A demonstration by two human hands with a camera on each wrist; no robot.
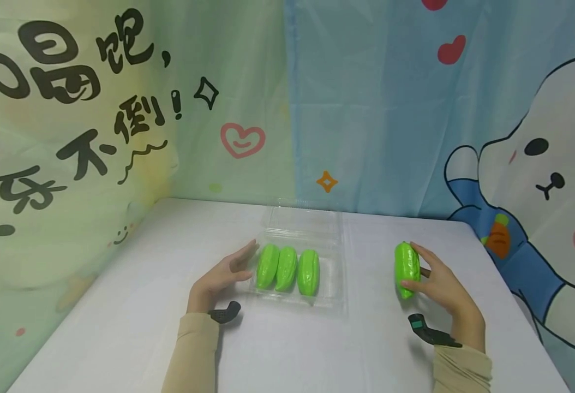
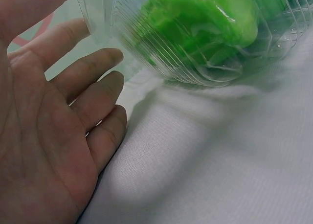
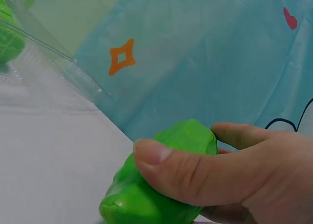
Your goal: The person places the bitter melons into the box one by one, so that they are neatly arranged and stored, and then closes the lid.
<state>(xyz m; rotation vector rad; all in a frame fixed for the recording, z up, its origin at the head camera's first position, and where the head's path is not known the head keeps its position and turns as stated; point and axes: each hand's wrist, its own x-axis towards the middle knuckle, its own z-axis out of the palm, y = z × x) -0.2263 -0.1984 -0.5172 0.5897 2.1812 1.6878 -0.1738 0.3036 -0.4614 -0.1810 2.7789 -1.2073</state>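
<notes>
A clear plastic box [image 1: 330, 267] lies with its lid folded back on the white table. Three bright green, ridged toy vegetables [image 1: 286, 268] sit side by side in its left and middle part. My left hand [image 1: 222, 278] is at the box's left side, thumb and fingers spread; the left wrist view shows its fingers [image 2: 93, 104] extended by the ribbed wall, and I cannot tell whether they touch it. Off to the right, my right hand [image 1: 442, 286] holds another green toy vegetable [image 1: 405, 267] lengthwise, thumb across its near side. Part of its far side is hidden.
The right part of the box holds no toy. Behind the table hangs a printed curtain [image 1: 366, 136] with hearts and a bear-like figure on the right. A black wrist device [image 1: 432, 332] is on the right wrist, with a similar one [image 1: 226, 313] on the left.
</notes>
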